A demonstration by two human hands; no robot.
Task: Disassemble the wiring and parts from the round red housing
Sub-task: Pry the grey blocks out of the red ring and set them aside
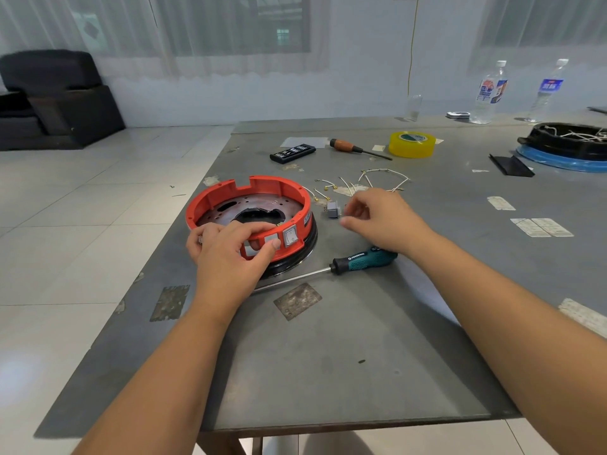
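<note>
Round red housing (248, 205) lies flat on the surface (345, 349), open side up. Left hand (226, 254) grips its near rim; right hand (377, 218) hovers beside it, fingers loosely curled, empty.

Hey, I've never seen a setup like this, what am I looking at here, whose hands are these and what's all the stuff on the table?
There is one picture, taken by a camera worn on a person's head, looking down at their own bare hands over a grey table. The left hand grips the near rim of a round red housing, which has a white switch in its wall. The right hand hovers, fingers loosely curled, beside a small grey part; I cannot tell whether it holds anything. Loose white wires lie behind. A green-handled screwdriver lies near the hands; farther off are an orange-handled screwdriver, a bit set and yellow tape.
</note>
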